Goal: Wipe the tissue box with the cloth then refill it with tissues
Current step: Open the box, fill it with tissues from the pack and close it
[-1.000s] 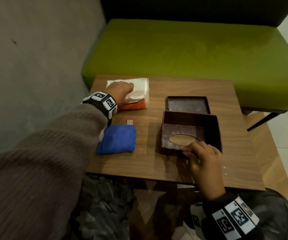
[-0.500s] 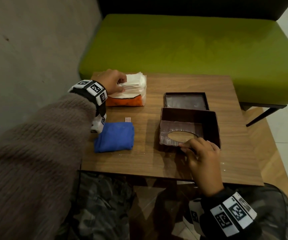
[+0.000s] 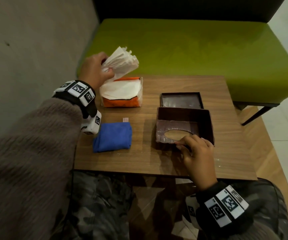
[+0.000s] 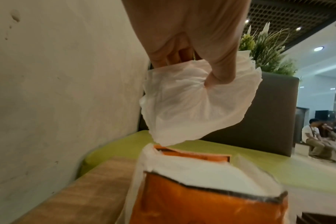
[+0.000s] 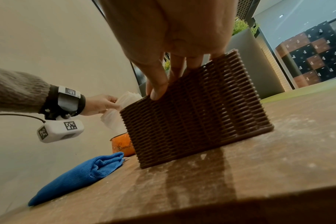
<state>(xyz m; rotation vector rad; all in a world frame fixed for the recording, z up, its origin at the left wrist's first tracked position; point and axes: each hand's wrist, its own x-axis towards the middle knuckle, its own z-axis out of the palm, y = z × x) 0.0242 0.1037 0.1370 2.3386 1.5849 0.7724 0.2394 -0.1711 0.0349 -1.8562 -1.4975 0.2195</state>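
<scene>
A wad of white tissues (image 3: pixel 122 62) is pinched between the thumb and curled fingers of the left hand (image 3: pixel 94 71) and is held above the opened orange tissue pack (image 3: pixel 121 97), which stands near the far left corner of the tabletop (image 3: pixel 139 161). In the left wrist view the lowest fold of the wad is seen just over the pack's torn mouth, where more tissues are left.

The brown woven tissue box (image 3: pixel 184 127) is turned upside down near the middle of the tabletop (its oval slot faces down, its open bottom up), and nothing is seen inside it. Its near wall is gripped by the right hand (image 3: pixel 197 153), thumb on the outer weave and fingers hooked over the rim. The box's flat base panel (image 3: pixel 181 100) lies just behind it, towards the far edge.

The folded blue cloth (image 3: pixel 112 136) is laid aside towards the left edge, touched by neither hand, so the wiping is judged to be finished, though no picture proves the box clean. The refill is judged to be at its start: the wad has yet to be carried across and pressed in, and the base panel is still to be fitted and the box turned upright.
</scene>
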